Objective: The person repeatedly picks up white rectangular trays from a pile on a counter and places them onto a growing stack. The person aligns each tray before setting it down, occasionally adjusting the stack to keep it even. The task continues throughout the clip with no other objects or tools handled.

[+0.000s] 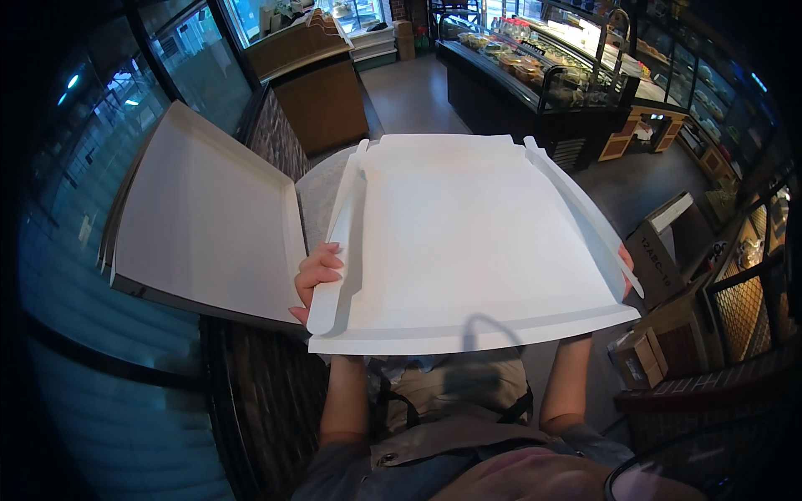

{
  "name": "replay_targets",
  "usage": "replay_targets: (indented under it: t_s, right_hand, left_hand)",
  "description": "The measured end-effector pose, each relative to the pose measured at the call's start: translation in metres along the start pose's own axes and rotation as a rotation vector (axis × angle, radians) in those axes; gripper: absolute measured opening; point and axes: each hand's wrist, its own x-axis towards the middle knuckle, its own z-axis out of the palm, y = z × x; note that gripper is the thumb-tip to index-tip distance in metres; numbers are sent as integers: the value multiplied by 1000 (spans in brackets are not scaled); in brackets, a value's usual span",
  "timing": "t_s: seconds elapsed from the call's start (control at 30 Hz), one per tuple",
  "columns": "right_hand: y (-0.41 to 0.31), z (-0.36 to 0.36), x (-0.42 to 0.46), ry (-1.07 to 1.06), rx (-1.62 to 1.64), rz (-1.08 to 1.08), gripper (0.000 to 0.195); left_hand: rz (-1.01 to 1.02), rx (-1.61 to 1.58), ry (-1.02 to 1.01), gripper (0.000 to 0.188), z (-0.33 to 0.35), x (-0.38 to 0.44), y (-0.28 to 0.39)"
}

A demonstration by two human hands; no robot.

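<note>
A large white cardboard sheet with side flaps folded up lies in front of me, its near edge flap close to my body. My left hand grips the left flap, fingers over its outer side. At the right edge my right hand holds the other flap; most of that hand is hidden behind the cardboard. Both forearms pass beneath the near edge. To the left stand nested white cardboard box parts with raised rims, their inner face towards me.
Behind the sheet is part of a round grey table. A brown wooden counter and a glass food display case stand farther off. Cardboard boxes are on the right, a smaller carton nearer. Windows line the left.
</note>
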Motion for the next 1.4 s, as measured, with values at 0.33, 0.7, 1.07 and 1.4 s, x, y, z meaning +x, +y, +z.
replay_targets:
  t_s: [0.33,0.7,1.07,1.4]
  right_hand:
    - [-37,46,10,-462,465,-303,42]
    - [-63,100,-24,169,120,-304,53]
    - [-1,37,-2,-386,-142,-105,46]
    - [6,-52,1,-954,-662,478,14]
  left_hand:
    - [-63,-198,106,27,-17,22,35]
    - [281,186,161,37,10,33,38]
    - [-46,5,-149,29,-40,44,-3]
    - [-590,626,-917,23,-83,23,13]
